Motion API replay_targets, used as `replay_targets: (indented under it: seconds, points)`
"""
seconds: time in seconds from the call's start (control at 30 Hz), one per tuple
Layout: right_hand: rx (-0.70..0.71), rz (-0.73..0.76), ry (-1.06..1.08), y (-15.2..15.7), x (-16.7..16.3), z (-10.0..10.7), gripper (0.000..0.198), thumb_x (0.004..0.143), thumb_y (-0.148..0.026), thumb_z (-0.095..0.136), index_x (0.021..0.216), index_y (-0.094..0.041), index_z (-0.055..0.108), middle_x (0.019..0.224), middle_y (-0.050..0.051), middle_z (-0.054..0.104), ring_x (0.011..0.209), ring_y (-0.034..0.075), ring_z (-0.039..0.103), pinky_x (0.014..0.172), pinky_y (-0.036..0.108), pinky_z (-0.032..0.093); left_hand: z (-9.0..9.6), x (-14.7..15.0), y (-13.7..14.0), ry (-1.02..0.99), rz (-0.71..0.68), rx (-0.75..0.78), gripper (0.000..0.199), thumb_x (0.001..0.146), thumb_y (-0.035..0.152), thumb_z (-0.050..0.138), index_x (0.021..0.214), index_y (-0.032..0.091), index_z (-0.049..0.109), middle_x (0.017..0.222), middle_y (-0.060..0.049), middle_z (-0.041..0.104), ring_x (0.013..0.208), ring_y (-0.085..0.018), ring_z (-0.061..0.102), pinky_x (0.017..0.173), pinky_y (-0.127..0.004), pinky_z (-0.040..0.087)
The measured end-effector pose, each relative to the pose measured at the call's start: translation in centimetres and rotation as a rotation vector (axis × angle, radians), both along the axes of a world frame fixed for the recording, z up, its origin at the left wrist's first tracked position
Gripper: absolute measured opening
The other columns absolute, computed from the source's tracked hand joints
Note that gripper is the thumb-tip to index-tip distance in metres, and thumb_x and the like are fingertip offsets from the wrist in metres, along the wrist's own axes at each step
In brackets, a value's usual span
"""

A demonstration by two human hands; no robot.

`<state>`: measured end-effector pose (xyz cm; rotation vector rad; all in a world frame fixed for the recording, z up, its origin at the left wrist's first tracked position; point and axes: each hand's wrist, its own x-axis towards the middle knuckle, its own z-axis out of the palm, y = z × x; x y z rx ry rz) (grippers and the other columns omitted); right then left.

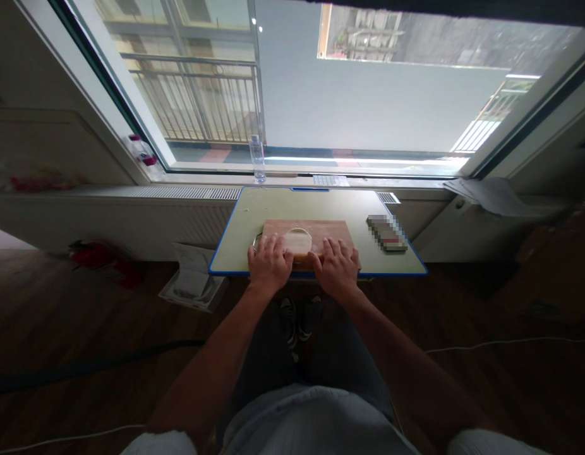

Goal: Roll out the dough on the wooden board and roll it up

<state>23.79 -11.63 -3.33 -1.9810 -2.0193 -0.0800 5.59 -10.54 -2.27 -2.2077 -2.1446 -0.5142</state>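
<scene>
Under both hands [270, 262] [337, 265], wooden board [328, 229] part-hidden

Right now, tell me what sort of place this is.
Probably an indoor office or workroom, judging by the wide window, the panel radiator beneath it and, at left, what looks like a red fire extinguisher.

The pale yellow-green rectangular tabletop with blue edging [230, 234] gives passage along its left and far edges. A brown rectangular wooden board [330, 229] blocks the near-edge middle; the left bare hand [270, 260] and right bare hand [337, 264] obstruct access there. An oblong object, detail obscured, [387, 233] narrows passage at the right edge.
</scene>
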Motion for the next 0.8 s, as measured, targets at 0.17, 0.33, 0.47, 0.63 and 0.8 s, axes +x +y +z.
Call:
replay_targets:
  seconds: [0.17, 0.33, 0.47, 0.63, 0.8]
  points:
    - [-0.044, 0.015, -0.014, 1.4, 0.0, 0.7, 0.074, 0.113, -0.061, 0.027, 0.164, -0.013, 0.051, 0.171, 0.016, 0.048, 0.161, 0.035, 0.036, 0.131, 0.063, 0.02, 0.6, 0.0, 1.6, 0.01, -0.001, -0.068, 0.06, 0.107, 0.043, 0.033, 0.161, 0.032, 0.057, 0.173, -0.006, 0.049, 0.159, -0.031, 0.044, 0.129, -0.06, 0.033]
    - [-0.098, 0.016, -0.03, 2.4, 0.0, 1.6, 0.072, 0.114, -0.06, 0.027, 0.164, -0.014, 0.051, 0.172, 0.018, 0.047, 0.162, 0.035, 0.035, 0.13, 0.063, 0.021, 1.1, -0.1, 2.9, 0.011, -0.019, -0.146, 0.061, 0.107, 0.043, 0.031, 0.162, 0.031, 0.055, 0.173, -0.007, 0.048, 0.158, -0.03, 0.044, 0.131, -0.065, 0.027]
    - [-0.149, 0.021, -0.048, 3.1, -0.1, 2.2, 0.074, 0.114, -0.061, 0.027, 0.166, -0.013, 0.049, 0.174, 0.018, 0.042, 0.163, 0.038, 0.032, 0.13, 0.064, 0.023, 1.4, -0.2, 3.9, 0.017, -0.027, -0.211, 0.063, 0.108, 0.044, 0.029, 0.164, 0.029, 0.052, 0.175, -0.008, 0.045, 0.16, -0.032, 0.041, 0.132, -0.069, 0.024]
    - [-0.19, 0.019, -0.061, 4.3, -0.1, 2.7, 0.076, 0.114, -0.062, 0.028, 0.168, -0.012, 0.046, 0.176, 0.017, 0.04, 0.164, 0.04, 0.03, 0.13, 0.064, 0.023, 1.8, -0.2, 5.3, 0.039, -0.019, -0.27, 0.067, 0.108, 0.049, 0.026, 0.167, 0.028, 0.049, 0.178, -0.007, 0.041, 0.163, -0.034, 0.037, 0.133, -0.07, 0.022]
    - [-0.188, 0.029, -0.075, 5.5, 0.1, 2.7, 0.074, 0.114, -0.06, 0.029, 0.169, -0.013, 0.045, 0.175, 0.016, 0.042, 0.163, 0.041, 0.031, 0.13, 0.064, 0.024, 2.0, 0.0, 6.5, 0.039, -0.018, -0.291, 0.069, 0.107, 0.051, 0.024, 0.168, 0.028, 0.047, 0.179, -0.008, 0.038, 0.164, -0.033, 0.034, 0.133, -0.069, 0.02]
